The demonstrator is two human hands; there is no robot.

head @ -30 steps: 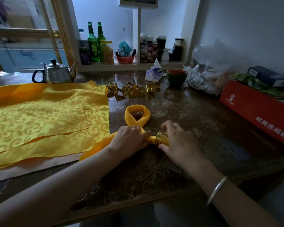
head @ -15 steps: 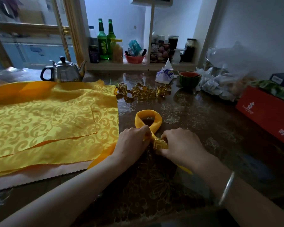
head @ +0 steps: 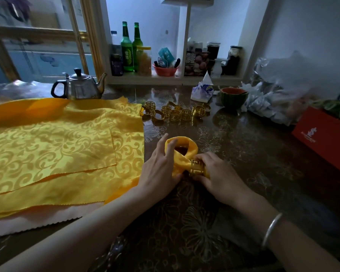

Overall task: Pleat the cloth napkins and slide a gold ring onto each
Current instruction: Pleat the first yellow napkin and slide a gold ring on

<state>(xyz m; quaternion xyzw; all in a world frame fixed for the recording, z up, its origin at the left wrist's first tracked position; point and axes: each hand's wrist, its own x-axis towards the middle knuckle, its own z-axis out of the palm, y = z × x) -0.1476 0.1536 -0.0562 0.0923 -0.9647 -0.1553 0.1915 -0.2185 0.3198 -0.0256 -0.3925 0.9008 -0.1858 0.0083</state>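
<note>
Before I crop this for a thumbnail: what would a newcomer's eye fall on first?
The bright yellow patterned napkins spread on the left of the table strike first. At centre, the left hand rests on a rolled napkin bent into a loop, while the right hand holds a gold ring around it. Behind them, spare gold rings glint in a cluster.

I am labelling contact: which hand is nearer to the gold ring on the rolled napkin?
Right. The right hand holds the gold ring itself; the left hand rests on the looped napkin, just left of the ring.
</note>
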